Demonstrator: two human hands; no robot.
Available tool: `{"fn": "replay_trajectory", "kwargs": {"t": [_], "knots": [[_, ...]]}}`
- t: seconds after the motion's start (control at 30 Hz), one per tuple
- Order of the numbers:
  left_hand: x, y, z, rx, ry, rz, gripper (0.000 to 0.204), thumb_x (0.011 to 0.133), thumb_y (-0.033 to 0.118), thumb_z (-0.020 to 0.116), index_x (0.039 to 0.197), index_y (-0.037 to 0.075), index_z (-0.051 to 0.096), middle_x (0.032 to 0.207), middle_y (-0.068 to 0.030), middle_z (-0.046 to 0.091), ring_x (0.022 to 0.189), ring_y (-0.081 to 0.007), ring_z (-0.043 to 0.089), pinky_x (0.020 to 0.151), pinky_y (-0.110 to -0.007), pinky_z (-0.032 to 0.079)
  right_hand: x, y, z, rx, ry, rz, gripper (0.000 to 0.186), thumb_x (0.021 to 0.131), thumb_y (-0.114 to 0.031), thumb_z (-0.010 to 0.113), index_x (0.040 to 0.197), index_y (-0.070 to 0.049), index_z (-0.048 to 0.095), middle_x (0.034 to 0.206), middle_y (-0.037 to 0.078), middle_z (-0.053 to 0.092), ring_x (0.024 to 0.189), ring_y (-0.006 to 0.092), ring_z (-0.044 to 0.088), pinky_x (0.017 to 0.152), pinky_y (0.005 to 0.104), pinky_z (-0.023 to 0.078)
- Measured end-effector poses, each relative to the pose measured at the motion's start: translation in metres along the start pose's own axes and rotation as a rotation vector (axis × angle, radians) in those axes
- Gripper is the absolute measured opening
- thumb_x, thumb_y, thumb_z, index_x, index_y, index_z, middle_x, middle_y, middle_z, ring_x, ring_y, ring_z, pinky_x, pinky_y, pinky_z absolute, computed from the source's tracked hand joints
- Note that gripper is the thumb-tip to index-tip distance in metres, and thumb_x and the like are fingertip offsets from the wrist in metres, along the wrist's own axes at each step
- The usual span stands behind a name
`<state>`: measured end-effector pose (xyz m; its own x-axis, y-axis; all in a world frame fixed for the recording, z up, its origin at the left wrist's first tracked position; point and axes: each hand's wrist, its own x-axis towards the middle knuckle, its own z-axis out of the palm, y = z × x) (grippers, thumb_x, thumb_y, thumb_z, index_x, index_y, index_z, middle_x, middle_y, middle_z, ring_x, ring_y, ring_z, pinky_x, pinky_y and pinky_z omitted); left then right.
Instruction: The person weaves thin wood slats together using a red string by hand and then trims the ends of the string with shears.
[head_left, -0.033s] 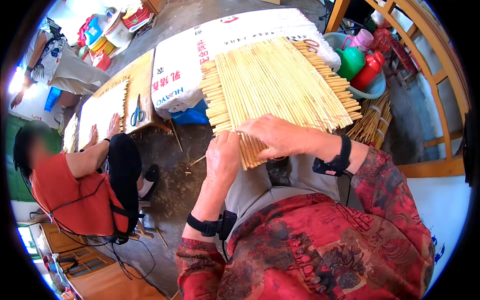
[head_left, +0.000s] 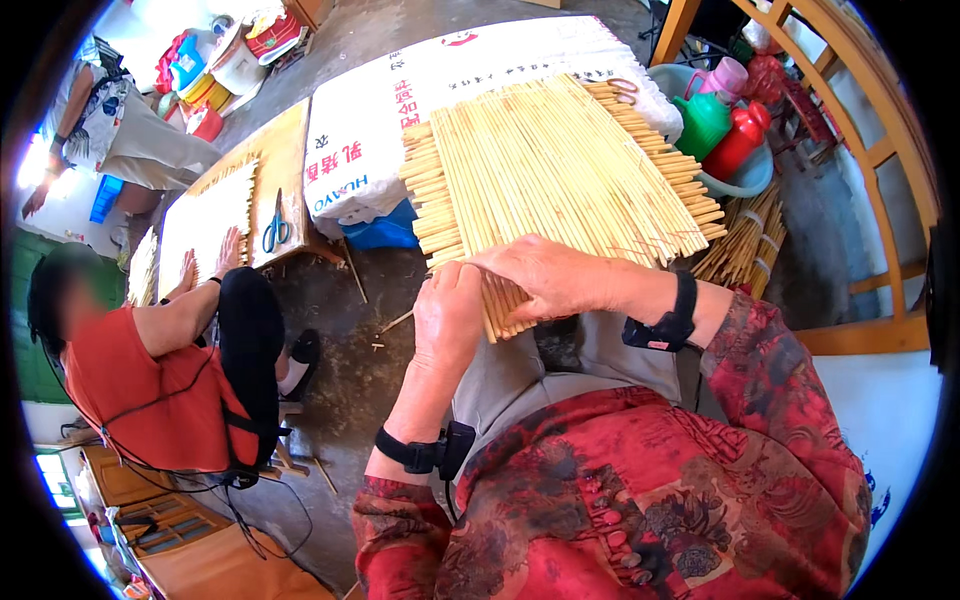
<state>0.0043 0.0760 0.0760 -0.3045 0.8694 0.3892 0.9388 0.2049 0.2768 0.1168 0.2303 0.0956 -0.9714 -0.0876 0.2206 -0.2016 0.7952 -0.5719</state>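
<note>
Two hands met at the near left corner of the stick mat [head_left: 560,165], just above the person's lap. The left hand [head_left: 445,315] was curled tight, fingertips hidden against the stick ends; whether it pinched a stick, I cannot tell. The right hand [head_left: 545,278] arched half open over the near edge, thumb apart from the fingers, its fingertips beside the left hand; its grip was hidden too.

Left of the hands, grey floor [head_left: 345,310] gave them room. The mat's long sticks lay over crosswise ones, whose ends jutted out along both side edges. Beneath spread a white sheet [head_left: 355,110] over the bench, its bare stretch running leftward from the mat. Near the far right corner lay scissors [head_left: 622,92]; beyond the right edge, a pale blue basin [head_left: 757,172] with flasks [head_left: 735,140] and a stick bundle [head_left: 735,250] crowded that side.
</note>
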Motion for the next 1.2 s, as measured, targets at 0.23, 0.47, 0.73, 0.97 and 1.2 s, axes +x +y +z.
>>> {"fn": "replay_trajectory", "kwargs": {"t": [0.23, 0.47, 0.73, 0.97, 1.2], "knots": [[0.009, 0.006, -0.023, -0.135, 0.183, 0.088, 0.008, 0.072, -0.003, 0.058, 0.078, 0.002, 0.055, 0.076, -0.0123, 0.056, 0.068, -0.0302, 0.059, 0.057, -0.036, 0.049, 0.001, 0.005, 0.011, 0.045, -0.039, 0.017, 0.091, 0.066, -0.044, 0.076, 0.133, 0.003, 0.038, 0.119, 0.021, 0.055, 0.111, 0.0325, 0.054, 0.094, 0.0395, 0.04], [0.011, 0.038, -0.105, -0.088, 0.309, 0.222, 0.002, 0.084, -0.001, 0.058, 0.083, -0.002, 0.059, 0.084, -0.0146, 0.06, 0.063, -0.0176, 0.06, 0.053, -0.028, 0.05, 0.004, 0.01, 0.014, 0.005, -0.082, 0.014, 0.069, 0.073, -0.039, 0.07, 0.128, -0.003, 0.048, 0.111, 0.016, 0.06, 0.109, 0.0303, 0.054, 0.092, 0.0412, 0.039], [0.029, 0.045, -0.097, -0.285, 0.36, 0.269, 0.008, 0.074, -0.001, 0.063, 0.081, 0.001, 0.058, 0.084, -0.0131, 0.057, 0.058, -0.0257, 0.058, 0.048, -0.031, 0.047, 0.021, 0.008, 0.025, -0.262, 0.108, -0.03, 0.017, 0.085, -0.027, 0.057, 0.083, -0.012, 0.065, 0.081, 0.007, 0.06, 0.084, 0.0259, 0.06, 0.07, 0.0388, 0.048], [0.026, 0.035, -0.065, -0.381, 0.337, 0.014, 0.01, 0.079, -0.004, 0.061, 0.089, -0.002, 0.057, 0.098, -0.0132, 0.058, 0.079, -0.0237, 0.058, 0.073, -0.029, 0.048, 0.015, 0.007, 0.029, 0.108, 0.255, 0.162, 0.021, 0.086, -0.024, 0.056, 0.083, -0.005, 0.063, 0.079, 0.013, 0.059, 0.076, 0.0334, 0.059, 0.069, 0.0413, 0.049], [-0.026, 0.02, 0.0, -0.132, -0.131, -0.419, 0.085, 0.075, 0.023, 0.071, 0.14, -0.001, 0.024, 0.143, -0.0226, 0.028, 0.13, -0.0386, 0.032, 0.106, -0.048, 0.026, 0.01, 0.005, 0.026, 0.371, 0.353, 0.207, 0.016, 0.088, -0.013, 0.058, 0.087, 0.002, 0.064, 0.077, 0.013, 0.061, 0.076, 0.0231, 0.061, 0.07, 0.0316, 0.047]]}}
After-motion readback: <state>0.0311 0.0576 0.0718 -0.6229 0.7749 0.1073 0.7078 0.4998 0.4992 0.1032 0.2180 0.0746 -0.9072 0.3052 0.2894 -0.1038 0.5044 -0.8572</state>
